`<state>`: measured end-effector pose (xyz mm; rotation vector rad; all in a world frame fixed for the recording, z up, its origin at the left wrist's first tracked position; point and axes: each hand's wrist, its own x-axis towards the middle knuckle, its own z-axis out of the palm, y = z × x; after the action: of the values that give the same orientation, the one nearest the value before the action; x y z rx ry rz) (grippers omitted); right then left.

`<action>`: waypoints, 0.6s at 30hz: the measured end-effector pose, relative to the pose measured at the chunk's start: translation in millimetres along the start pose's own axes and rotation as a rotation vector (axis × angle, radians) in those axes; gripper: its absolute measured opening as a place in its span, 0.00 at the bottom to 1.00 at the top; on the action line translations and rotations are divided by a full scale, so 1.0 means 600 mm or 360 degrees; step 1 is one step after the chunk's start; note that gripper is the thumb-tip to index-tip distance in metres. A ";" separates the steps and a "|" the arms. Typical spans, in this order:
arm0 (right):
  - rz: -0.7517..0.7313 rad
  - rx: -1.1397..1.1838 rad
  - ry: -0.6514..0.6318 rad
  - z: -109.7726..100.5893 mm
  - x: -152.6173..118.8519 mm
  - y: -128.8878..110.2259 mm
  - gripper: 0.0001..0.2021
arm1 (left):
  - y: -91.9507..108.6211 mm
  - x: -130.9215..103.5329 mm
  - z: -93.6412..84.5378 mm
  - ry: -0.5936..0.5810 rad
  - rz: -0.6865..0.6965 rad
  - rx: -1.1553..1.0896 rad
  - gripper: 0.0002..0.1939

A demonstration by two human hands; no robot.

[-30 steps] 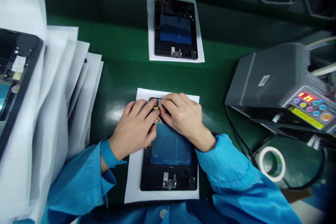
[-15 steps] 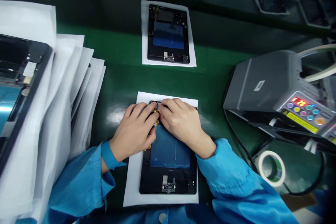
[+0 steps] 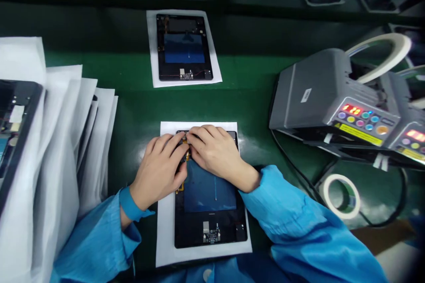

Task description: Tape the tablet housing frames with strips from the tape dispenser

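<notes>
Gleaming, the green table bears an open tablet.

From afar, I am seeing the person wearing a bright blue, wrinkled, long-sleeved fabric garment; a pale round button is showing in front, and a blue wristband is circling the left wrist.

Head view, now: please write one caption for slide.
Both hands work at the top of an opened tablet on white paper.
</notes>
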<state>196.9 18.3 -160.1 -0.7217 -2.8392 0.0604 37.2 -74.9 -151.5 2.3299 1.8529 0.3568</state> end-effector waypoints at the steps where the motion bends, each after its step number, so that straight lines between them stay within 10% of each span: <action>1: 0.0012 0.0001 0.0007 0.001 0.001 0.001 0.14 | 0.000 0.000 0.000 -0.0005 0.0005 0.0002 0.18; 18: -0.0084 0.0223 0.0057 -0.007 -0.031 0.006 0.14 | -0.007 0.012 -0.011 0.0056 -0.0158 -0.0274 0.17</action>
<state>215.3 12.7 -160.0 -0.6114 -2.7842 0.2331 33.0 -66.9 -145.3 2.1245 1.8645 0.5250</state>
